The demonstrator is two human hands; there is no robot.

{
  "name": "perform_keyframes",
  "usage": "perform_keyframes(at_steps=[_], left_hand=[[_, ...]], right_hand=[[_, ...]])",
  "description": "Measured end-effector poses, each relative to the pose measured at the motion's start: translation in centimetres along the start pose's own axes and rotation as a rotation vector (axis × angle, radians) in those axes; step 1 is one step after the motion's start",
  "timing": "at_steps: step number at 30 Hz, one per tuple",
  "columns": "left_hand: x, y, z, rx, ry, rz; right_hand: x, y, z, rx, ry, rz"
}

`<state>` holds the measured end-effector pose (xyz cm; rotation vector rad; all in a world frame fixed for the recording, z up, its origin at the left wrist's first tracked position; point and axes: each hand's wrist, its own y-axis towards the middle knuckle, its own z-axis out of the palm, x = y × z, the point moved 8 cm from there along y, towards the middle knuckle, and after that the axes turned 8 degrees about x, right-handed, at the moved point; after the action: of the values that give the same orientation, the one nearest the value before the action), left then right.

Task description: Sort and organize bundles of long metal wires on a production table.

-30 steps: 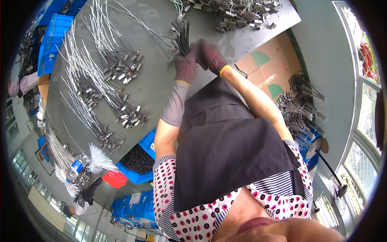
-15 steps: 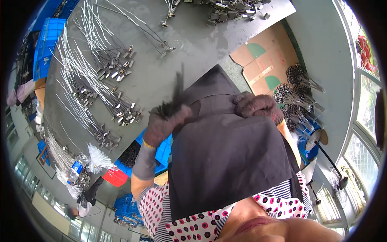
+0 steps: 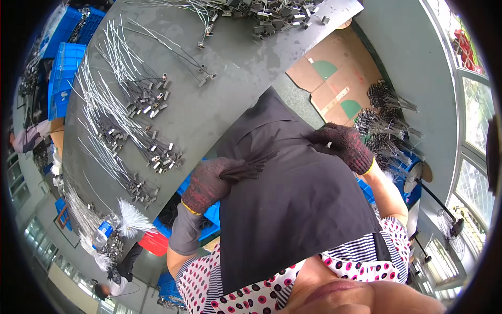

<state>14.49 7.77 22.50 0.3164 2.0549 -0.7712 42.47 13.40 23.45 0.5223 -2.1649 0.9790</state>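
Note:
My left hand, in a dark knitted glove with a yellow cuff edge, is closed around a bundle of thin black strips. Their loose ends fan out to the right over my black apron. My right hand, gloved the same way, is closed at the apron's right side. A tiny pale spot shows by its fingers, but whatever they hold is too small to make out. Beyond my left hand, several white-and-black cables with metal connectors lie in bunches on the grey table.
More connectors are heaped at the table's far edge. Flattened cardboard lies beyond the table's right edge, with cable bundles beside it. Blue crates stand at the left. A plastic bottle sits among pale cables, near a red container.
My left hand has come down nearer the apron, and its bundle has swung from upright to pointing right. My right hand has shifted slightly right. The view has tilted a little.

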Motion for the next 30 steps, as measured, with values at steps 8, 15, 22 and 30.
perform_keyframes(at_steps=[8, 15, 22, 30], left_hand=[[1.1, 0.7, 1.5, -0.102, 0.342, -0.06], [5.7, 0.4, 0.7, -0.126, -0.406, -0.333], [8.9, 3.7, 0.9, -0.404, -0.976, -0.376], [12.9, 9.1, -0.5, -0.623, -1.291, -0.165]], right_hand=[[-0.9, 1.8, 1.9, -0.174, -0.28, -0.133], [-3.7, 3.4, 2.2, 0.042, 0.28, -0.134], [-5.6, 10.0, 1.7, 0.128, 0.474, -0.062], [-5.5, 32.5, -1.7, -0.431, 0.348, -0.057]])
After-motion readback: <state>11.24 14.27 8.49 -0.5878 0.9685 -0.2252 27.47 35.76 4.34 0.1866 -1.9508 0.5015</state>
